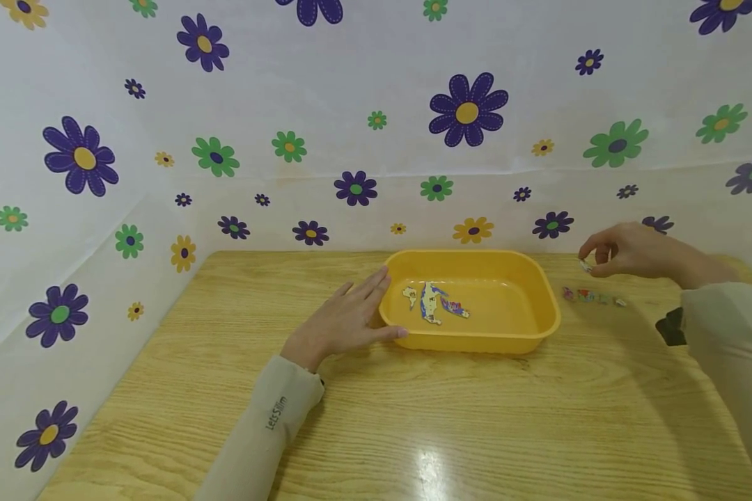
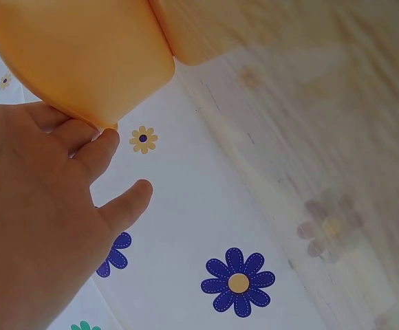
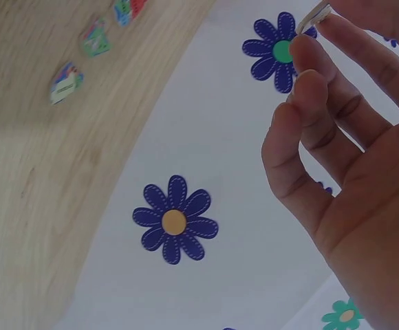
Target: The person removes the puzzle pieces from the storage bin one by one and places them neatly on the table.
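A yellow plastic basin (image 1: 476, 342) stands on the wooden table. Inside it lie three irregular flat cut-out pieces: a small cream one (image 1: 410, 298), a long cream and blue one (image 1: 430, 303) and a red and blue one (image 1: 455, 308). My left hand (image 1: 345, 321) rests on the basin's left rim, fingers extended and thumb at the front corner. To the right of the basin, my right hand (image 1: 633, 252) pinches a small pale flat piece (image 3: 314, 17) between thumb and fingertips, raised above the table. Its printed face is hardly visible.
Below my right hand, several small colourful pieces (image 1: 585, 296) lie in a row on the table (image 1: 376, 417). A dark item (image 1: 672, 327) shows beside the right sleeve. A white flower-printed sheet (image 1: 376, 83) hangs behind the table and along its left side.
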Tool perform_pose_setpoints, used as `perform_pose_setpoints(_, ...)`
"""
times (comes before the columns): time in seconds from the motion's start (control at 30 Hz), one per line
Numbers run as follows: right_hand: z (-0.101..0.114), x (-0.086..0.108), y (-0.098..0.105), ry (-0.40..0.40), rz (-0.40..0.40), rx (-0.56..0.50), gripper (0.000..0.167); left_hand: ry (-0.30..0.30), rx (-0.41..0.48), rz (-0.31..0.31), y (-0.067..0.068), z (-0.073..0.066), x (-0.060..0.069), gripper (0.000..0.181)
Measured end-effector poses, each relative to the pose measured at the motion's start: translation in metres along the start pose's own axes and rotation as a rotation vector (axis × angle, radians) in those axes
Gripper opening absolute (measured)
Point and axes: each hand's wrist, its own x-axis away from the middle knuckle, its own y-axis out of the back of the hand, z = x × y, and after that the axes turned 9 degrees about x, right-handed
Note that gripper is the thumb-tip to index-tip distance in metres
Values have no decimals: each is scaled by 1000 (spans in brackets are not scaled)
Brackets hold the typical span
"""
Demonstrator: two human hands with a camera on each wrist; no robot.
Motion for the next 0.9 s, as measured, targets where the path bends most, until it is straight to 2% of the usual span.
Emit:
perform_pose_setpoints(0.27, -18, 9, -5, -33, 36, 44, 24, -3, -2, 3, 0, 0, 0, 97)
perform_pose_setpoints(0.43, -25, 14, -6, -38, 45, 48, 24, -5, -2, 2, 1, -1, 0, 97)
perform_pose_setpoints(0.9, -53, 28, -17, -116, 115, 69, 24, 7, -5, 9, 2, -1, -1, 97)
